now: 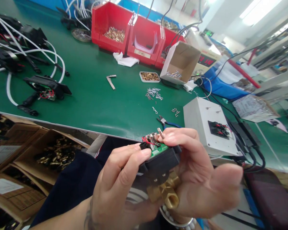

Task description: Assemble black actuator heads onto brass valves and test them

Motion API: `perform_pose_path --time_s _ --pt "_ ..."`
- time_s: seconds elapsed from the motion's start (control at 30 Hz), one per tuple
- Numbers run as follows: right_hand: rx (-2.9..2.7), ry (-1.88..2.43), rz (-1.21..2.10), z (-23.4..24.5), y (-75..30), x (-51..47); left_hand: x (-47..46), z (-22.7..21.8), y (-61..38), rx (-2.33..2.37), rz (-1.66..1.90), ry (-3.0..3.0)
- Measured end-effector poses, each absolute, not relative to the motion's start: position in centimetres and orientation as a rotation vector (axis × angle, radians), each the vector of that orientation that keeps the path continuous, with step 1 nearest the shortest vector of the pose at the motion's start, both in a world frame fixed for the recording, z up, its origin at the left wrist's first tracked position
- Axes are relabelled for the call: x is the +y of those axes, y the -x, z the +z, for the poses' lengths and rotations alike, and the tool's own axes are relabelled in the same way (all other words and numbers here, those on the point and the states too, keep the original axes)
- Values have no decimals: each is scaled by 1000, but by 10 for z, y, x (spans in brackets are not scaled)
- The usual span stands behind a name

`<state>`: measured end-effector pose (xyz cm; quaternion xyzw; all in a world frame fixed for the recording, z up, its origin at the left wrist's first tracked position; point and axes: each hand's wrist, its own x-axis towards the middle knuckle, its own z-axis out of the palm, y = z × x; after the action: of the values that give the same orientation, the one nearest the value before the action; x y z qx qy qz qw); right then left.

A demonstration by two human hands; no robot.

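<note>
My left hand [124, 172] grips a black plastic housing [162, 163] from the left, fingers over its upper edge. A green circuit board [159, 150] with red wires [147, 140] shows in the housing's open top. Beneath it is a brass pipe fitting [169, 195] with a threaded opening facing me. My right hand [194, 159] curls round the right side of the housing, its fingertips at a small metal pin [160, 133] standing up by the board. The right thumb sticks out to the right, blurred. Just beyond the fingers lie blue-handled cutters [168, 122], partly hidden.
On the green bench [91, 105] are cotter pins [153, 92], small screws [175, 111] and a tray of brass parts [149, 76]. Red bins [111, 27] and a cardboard box [180, 60] stand behind. A grey box [201, 121] is right; wired black units [46, 86] lie left.
</note>
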<state>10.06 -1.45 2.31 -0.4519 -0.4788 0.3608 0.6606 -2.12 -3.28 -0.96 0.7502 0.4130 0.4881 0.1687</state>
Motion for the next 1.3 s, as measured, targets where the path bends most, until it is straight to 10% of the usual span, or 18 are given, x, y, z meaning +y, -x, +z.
perform_pose_path --time_s 1.3 --pt "-1328 1284 486 34 -101 -26 -31 -3 26 1165 1223 -2086"
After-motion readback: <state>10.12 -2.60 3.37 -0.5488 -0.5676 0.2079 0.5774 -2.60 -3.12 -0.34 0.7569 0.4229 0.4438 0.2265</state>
